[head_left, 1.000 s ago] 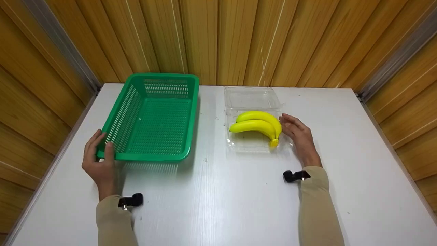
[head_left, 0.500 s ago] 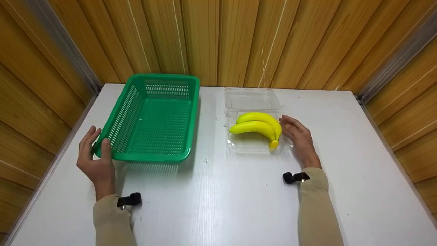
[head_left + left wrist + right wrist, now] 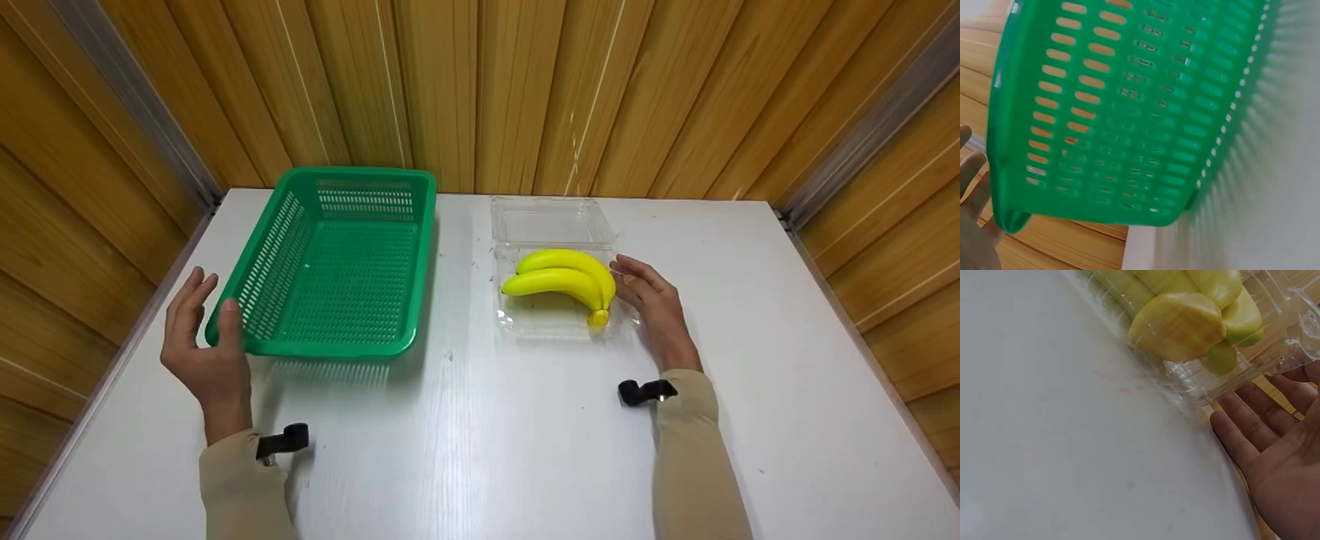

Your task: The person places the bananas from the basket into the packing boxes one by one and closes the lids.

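Note:
A green perforated plastic basket (image 3: 352, 285) stands on the left half of the table. My left hand (image 3: 206, 360) is at its near left corner, fingers spread and thumb raised apart from them. In the left wrist view the fingertips lie just beyond the basket's rim (image 3: 1002, 112). Two joined yellow bananas (image 3: 562, 281) lie in a clear plastic clamshell container (image 3: 555, 326), its lid (image 3: 551, 221) folded back. Beside the container's right wall is my right hand (image 3: 656, 307). The right wrist view shows its palm and relaxed fingers right at the container's edge, gripping nothing.
The white table (image 3: 525, 435) bears both containers, with a gap between them. Wood-grain panels (image 3: 517, 90) rise behind and at both sides. A small black camera (image 3: 281, 442) sits on each wrist.
My left hand has loosened from the basket's corner and moved slightly left, its fingers spreading. The basket, the bananas and my right hand hold nearly the same places.

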A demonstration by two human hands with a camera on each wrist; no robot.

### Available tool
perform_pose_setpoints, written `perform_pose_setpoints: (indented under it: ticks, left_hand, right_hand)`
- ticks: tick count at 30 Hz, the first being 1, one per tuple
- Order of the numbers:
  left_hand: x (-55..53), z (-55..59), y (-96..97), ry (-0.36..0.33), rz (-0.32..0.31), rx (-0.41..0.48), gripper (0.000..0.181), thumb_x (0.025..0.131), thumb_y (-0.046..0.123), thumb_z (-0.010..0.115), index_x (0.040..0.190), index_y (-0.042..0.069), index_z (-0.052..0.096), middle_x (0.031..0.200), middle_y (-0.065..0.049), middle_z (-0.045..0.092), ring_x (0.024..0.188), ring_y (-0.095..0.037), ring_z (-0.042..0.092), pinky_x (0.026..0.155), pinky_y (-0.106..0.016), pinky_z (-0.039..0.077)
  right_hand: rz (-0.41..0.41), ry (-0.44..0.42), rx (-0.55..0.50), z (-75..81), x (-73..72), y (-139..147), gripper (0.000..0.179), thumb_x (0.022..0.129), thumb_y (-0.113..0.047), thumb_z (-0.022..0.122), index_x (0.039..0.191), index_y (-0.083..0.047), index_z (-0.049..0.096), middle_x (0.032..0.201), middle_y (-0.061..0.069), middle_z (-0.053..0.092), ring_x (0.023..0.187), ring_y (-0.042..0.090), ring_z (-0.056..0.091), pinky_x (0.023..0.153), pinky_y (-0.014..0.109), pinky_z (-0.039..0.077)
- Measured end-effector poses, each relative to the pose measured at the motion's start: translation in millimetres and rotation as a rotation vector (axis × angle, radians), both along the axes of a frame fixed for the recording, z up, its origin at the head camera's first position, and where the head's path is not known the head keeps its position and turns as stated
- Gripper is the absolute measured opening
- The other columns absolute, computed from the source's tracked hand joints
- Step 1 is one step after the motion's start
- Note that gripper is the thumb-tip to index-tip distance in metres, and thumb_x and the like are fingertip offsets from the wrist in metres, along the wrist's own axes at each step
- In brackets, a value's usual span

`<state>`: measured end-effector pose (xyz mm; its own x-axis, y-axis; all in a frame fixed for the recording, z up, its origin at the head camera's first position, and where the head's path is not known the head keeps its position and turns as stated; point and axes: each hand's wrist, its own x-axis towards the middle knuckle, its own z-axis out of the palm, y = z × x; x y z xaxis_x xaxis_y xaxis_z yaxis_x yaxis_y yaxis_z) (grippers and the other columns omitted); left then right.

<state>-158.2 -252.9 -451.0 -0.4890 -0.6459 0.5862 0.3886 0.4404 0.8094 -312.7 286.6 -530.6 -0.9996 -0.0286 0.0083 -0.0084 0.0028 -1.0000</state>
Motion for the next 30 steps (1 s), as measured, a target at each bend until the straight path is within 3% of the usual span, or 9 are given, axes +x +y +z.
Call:
perform_pose_setpoints:
  ticks: [6,11,20,30]
  left_hand:
    - [3.6,15.8,17.2,-0.029,-0.038,0.003,0.038,0.099,0.010,0.063,0.134,-0.004,0.070,0.147,-0.013,0.063,0.142,-0.021,0.053,0.118,-0.037,0.041]
    - [3.0,25.4,30.3,-0.029,-0.107,-0.006,0.041,0.100,0.011,0.061,0.137,-0.003,0.068,0.150,-0.012,0.061,0.143,-0.022,0.052,0.114,-0.034,0.045]
    - [-12.8,11.3,43.2,0.006,-0.229,0.012,0.045,0.100,0.014,0.063,0.143,0.004,0.066,0.150,-0.007,0.061,0.135,-0.020,0.059,0.107,-0.031,0.051]
    - [-33.9,9.7,91.1,-0.011,-0.390,-0.033,0.047,0.100,0.006,0.067,0.147,0.005,0.063,0.152,-0.006,0.060,0.134,-0.023,0.059,0.106,-0.034,0.052]
  right_hand:
    - [0.008,-0.003,0.001,-0.7,1.1,-0.3,0.046,0.113,-0.018,0.049,0.157,-0.006,0.051,0.157,0.014,0.052,0.138,0.021,0.057,0.114,0.032,0.044]
    - [0.008,-0.007,-0.001,-0.5,-0.2,0.1,0.047,0.113,-0.020,0.050,0.158,-0.007,0.050,0.158,0.013,0.051,0.139,0.021,0.056,0.117,0.034,0.042]
    - [0.020,0.003,-0.004,-1.4,0.1,-0.8,0.046,0.113,-0.019,0.049,0.157,-0.007,0.052,0.156,0.012,0.053,0.138,0.022,0.056,0.117,0.035,0.043]
    - [0.007,-0.001,0.005,-2.4,2.0,-0.1,0.046,0.112,-0.019,0.050,0.156,-0.009,0.053,0.156,0.009,0.054,0.137,0.022,0.057,0.114,0.033,0.045]
